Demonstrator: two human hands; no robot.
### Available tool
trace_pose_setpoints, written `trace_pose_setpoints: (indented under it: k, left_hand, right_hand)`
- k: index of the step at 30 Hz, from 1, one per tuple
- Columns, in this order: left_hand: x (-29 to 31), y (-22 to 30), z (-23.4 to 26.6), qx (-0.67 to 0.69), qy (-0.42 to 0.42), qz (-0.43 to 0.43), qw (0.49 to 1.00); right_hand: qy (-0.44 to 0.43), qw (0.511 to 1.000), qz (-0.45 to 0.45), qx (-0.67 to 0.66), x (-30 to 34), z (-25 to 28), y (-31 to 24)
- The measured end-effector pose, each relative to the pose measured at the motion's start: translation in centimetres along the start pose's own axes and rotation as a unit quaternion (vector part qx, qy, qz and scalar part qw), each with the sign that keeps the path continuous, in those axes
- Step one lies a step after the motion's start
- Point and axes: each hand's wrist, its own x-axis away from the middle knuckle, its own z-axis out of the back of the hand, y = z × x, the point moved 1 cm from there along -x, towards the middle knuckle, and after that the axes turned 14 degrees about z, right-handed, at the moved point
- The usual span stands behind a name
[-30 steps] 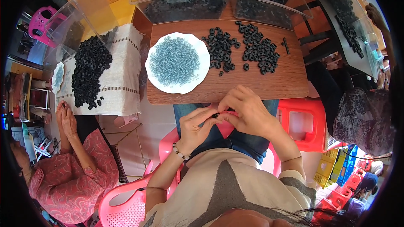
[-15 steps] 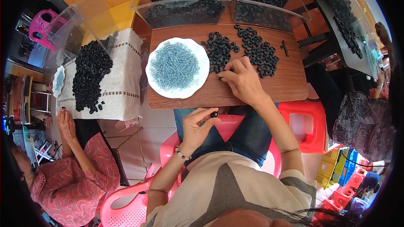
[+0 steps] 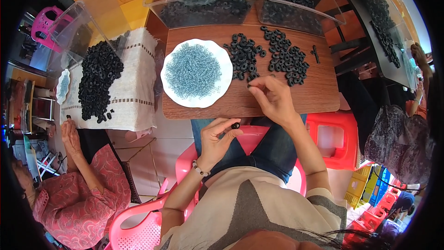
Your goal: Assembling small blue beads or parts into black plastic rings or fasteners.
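My left hand (image 3: 216,141) is closed in front of the table's near edge, over my lap. Between its thumb and forefinger it pinches a small black ring-shaped part (image 3: 236,125). My right hand (image 3: 277,99) is over the table with thumb and forefinger closed together. A dark speck shows at those fingertips, too small to name. They are at the near side of a loose group of small black ring-shaped parts (image 3: 243,53). A second group of the same parts (image 3: 287,60) lies just right of it. Left of the hand stands a white scalloped plate (image 3: 224,93) heaped with tiny clear blue-grey pieces (image 3: 192,71).
Two clear bins (image 3: 203,0) (image 3: 303,9) of black parts stand along the table's far edge. Short black sticks (image 3: 315,54) lie at right. A co-worker (image 3: 85,194) sits at left beside a cloth-covered table (image 3: 138,74) with a black heap (image 3: 98,76). A red stool (image 3: 340,150) stands at right.
My right hand has drawn a little toward me and to the right, away from the plate. My left hand holds its black part in nearly the same place.
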Motion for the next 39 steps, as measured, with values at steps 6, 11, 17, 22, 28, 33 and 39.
trace_pose_setpoints:
  k: [6, 11, 17, 22, 28, 33, 39]
  left_hand:
    - [0.1, 0.2, -0.3, -0.008, -0.004, -0.023, 1.000]
    - [0.2, 0.9, -0.9, -0.054, -0.012, -0.055, 0.997]
    - [0.4, 0.8, -1.0, -0.059, -0.002, -0.061, 0.996]
    - [0.5, 1.4, -1.5, -0.080, -0.014, -0.082, 0.993]
    - [0.5, 1.7, -1.8, -0.075, -0.001, -0.082, 0.994]
    - [0.1, 1.5, -1.9, -0.085, -0.003, -0.085, 0.993]
    - [0.2, 1.8, -2.3, -0.119, 0.004, -0.122, 0.985]
  right_hand:
    - [-0.025, 0.924, -0.221, -0.310, 4.9, 0.0, -3.1]
    - [0.020, 0.904, -0.216, -0.369, 6.6, 0.1, -4.2]
    - [0.003, 0.928, -0.231, -0.292, 6.6, 0.5, -5.3]
    - [-0.052, 0.967, -0.198, -0.150, 6.7, 0.9, -5.6]
    - [-0.016, 0.964, -0.220, -0.149, 7.4, 1.4, -5.4]
    - [0.033, 0.934, -0.271, -0.232, 7.7, 1.9, -5.4]
    - [0.009, 0.943, -0.253, -0.215, 7.5, 2.2, -5.7]
